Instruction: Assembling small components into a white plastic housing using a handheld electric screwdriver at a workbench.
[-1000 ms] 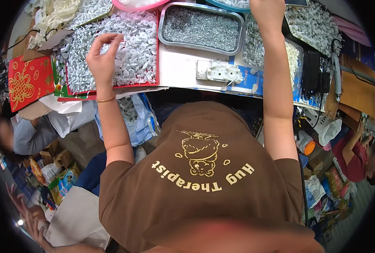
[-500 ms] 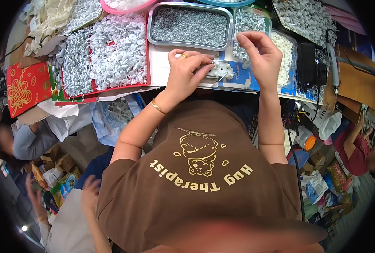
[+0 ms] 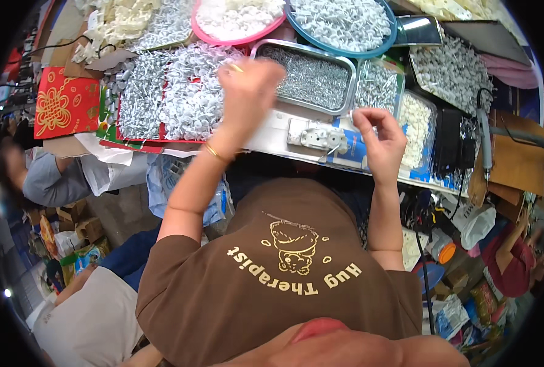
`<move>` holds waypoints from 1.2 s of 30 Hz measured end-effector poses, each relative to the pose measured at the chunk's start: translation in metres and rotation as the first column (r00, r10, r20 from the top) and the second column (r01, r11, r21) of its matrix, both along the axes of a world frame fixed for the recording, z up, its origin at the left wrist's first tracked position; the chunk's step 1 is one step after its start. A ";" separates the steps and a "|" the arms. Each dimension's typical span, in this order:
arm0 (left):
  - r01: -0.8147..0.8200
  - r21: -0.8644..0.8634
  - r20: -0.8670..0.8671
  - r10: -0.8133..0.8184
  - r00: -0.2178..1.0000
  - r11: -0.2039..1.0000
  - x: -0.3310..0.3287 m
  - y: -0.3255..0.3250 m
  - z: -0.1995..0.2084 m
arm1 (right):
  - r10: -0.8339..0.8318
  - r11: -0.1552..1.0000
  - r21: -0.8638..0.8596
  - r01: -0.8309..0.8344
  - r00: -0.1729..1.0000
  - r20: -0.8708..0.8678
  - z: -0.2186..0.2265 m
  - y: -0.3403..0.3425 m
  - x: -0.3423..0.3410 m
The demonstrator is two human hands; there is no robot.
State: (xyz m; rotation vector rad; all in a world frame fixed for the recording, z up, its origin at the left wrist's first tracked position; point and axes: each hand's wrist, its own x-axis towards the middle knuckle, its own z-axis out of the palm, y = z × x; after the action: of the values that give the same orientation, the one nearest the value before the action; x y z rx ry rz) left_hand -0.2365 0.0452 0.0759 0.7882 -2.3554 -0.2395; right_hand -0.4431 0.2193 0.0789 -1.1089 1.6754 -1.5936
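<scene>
1. Workshop clutter rings the table (image 3: 275, 131), with cartons and packets heaped on the floor at both sides.
2. Two co-workers sit out at the edges: I see a grey sleeve (image 3: 51, 178) far left and a maroon sleeve (image 3: 510, 260) far right.
3. Near the table's front edge lies a white unit (image 3: 318, 138), flat, between the two hands and touched by neither.
4. That left hand (image 3: 251, 88) is a blur from here, up over the near left corner of the steel tray (image 3: 312, 106) and beside the red tray (image 3: 162, 130). Its grip I cannot tell.
5. As for the right hand (image 3: 380, 136), it hangs just right of the unit, thumb and forefinger close together. Something small and pale shows at the tips; whether the grip has hold of it, I can't tell.
6. Metal bits fill the steel tray; white pieces crowd the red one.
7. Behind them stand a pink basin (image 3: 240, 42) and a teal basin (image 3: 346, 54), both heaped with white pieces.
8. Cream pieces (image 3: 414, 131) sit in a clear box right of the right hand, and past them hangs a grey tool (image 3: 485, 144).
</scene>
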 end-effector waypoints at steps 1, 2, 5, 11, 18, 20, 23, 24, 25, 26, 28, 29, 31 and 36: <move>-0.135 -0.125 0.023 0.139 0.990 0.983 0.005 -0.033 0.003 | 0.006 1.000 -0.009 -0.006 1.000 -0.002 -0.001 -0.001 0.002; -0.261 -0.243 0.031 0.276 0.961 0.934 0.012 -0.064 0.005 | 0.016 0.999 0.035 -0.016 1.000 0.016 0.001 0.000 0.005; -0.296 -0.348 0.115 0.354 0.928 0.890 0.030 -0.134 0.001 | 0.035 0.998 0.042 -0.036 0.999 0.007 0.004 -0.002 0.008; -0.213 -0.282 0.371 0.311 0.875 0.936 0.025 -0.149 0.005 | 0.017 1.000 0.018 -0.016 1.000 -0.016 0.013 0.000 0.008; 0.117 0.576 -0.317 0.089 0.944 0.809 0.006 -0.053 0.015 | 0.021 0.999 -0.036 -0.019 0.997 0.076 0.022 -0.005 0.002; 0.456 0.825 -0.521 0.135 0.843 0.335 -0.002 -0.005 0.013 | 0.024 0.982 -0.186 -0.016 0.999 0.044 0.033 -0.019 0.017; 0.676 0.688 -0.556 0.407 0.724 -0.262 -0.008 0.034 -0.014 | 0.153 0.984 -0.097 -0.148 0.987 0.046 0.020 -0.039 0.038; 0.734 0.594 -0.562 0.483 0.671 -0.329 -0.012 0.037 -0.019 | 0.163 0.987 -0.015 -0.163 0.979 0.119 0.015 -0.040 0.041; 0.743 0.571 -0.548 0.512 0.661 -0.349 -0.012 0.040 -0.021 | 0.161 0.987 -0.010 -0.161 0.980 0.118 0.010 -0.041 0.043; 0.743 0.569 -0.547 0.513 0.662 -0.353 -0.013 0.040 -0.023 | 0.141 0.988 -0.080 -0.129 0.975 0.170 0.004 -0.043 0.043; 0.731 0.571 -0.530 0.513 0.676 -0.373 -0.010 0.041 -0.028 | 0.134 0.985 -0.131 -0.112 0.976 0.172 -0.001 -0.043 0.043; 0.728 0.564 -0.527 0.509 0.680 -0.389 -0.009 0.041 -0.029 | 0.134 0.985 -0.128 -0.113 0.976 0.174 -0.002 -0.041 0.043; 0.733 0.563 -0.528 0.516 0.675 -0.382 -0.009 0.041 -0.030 | 0.132 0.986 -0.121 -0.118 0.985 0.111 -0.001 -0.041 0.043; 0.757 0.517 -0.532 0.543 0.650 -0.400 -0.008 0.043 -0.030 | 0.108 0.987 -0.106 -0.119 0.989 -0.101 0.013 -0.037 0.050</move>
State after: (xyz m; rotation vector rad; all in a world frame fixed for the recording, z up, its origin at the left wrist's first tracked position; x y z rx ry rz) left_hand -0.2440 0.0886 0.0459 0.5932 -0.5070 -2.5959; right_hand -0.3935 0.1818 0.0914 -1.3319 1.5683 -1.6008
